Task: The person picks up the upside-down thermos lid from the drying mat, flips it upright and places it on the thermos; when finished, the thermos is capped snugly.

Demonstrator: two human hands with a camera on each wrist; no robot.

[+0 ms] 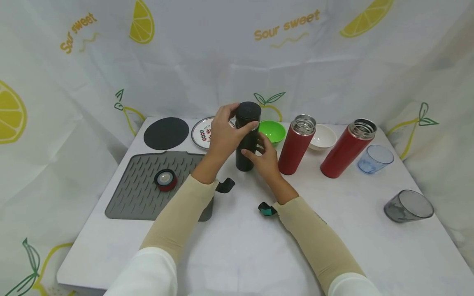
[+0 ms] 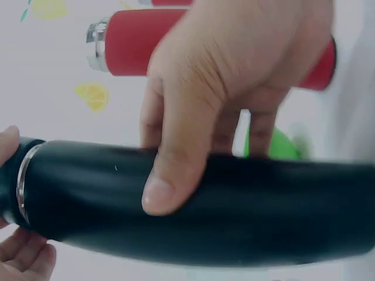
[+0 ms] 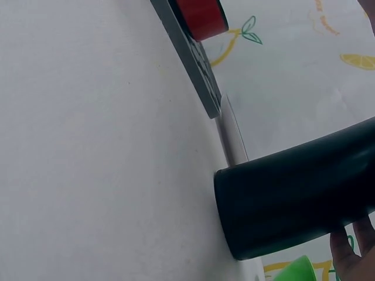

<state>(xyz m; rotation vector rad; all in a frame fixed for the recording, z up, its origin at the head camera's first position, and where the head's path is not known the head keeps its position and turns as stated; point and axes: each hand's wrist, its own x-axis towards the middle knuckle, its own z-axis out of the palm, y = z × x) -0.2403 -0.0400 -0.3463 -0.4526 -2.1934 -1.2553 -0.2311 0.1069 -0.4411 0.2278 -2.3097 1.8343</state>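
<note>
Centrally, a black flask [image 1: 247, 137] stands upright on the white table [image 1: 237, 246], its lid [image 1: 248, 110] on. Left hand [image 1: 224, 132] curls fingers and thumb round the flask's top; right hand [image 1: 263, 158] wraps fingers round its lower body. Only the head view shows both hands whole, and the other items. The left wrist view shows the right hand's thumb [image 2: 176, 164] pressed across the black body and a silver ring [image 2: 23, 181] below the lid. The right wrist view shows the flask's base [image 3: 234, 216] resting flat on the table, with a red cap [image 3: 202, 14] on the grey mat [image 3: 196, 64] beyond.

Containers: two red flasks [image 1: 297, 144] [image 1: 348, 148], both uncapped; contents cannot be seen. Green bowl [image 1: 273, 130] and white bowl [image 1: 323, 136] sit behind them. A blue cup [image 1: 375, 158] and a grey cup [image 1: 408, 205] lie tilted at right, nothing visible inside. A patterned plate [image 1: 201, 132] and dark round pad [image 1: 166, 132] sit at rear left.
</note>
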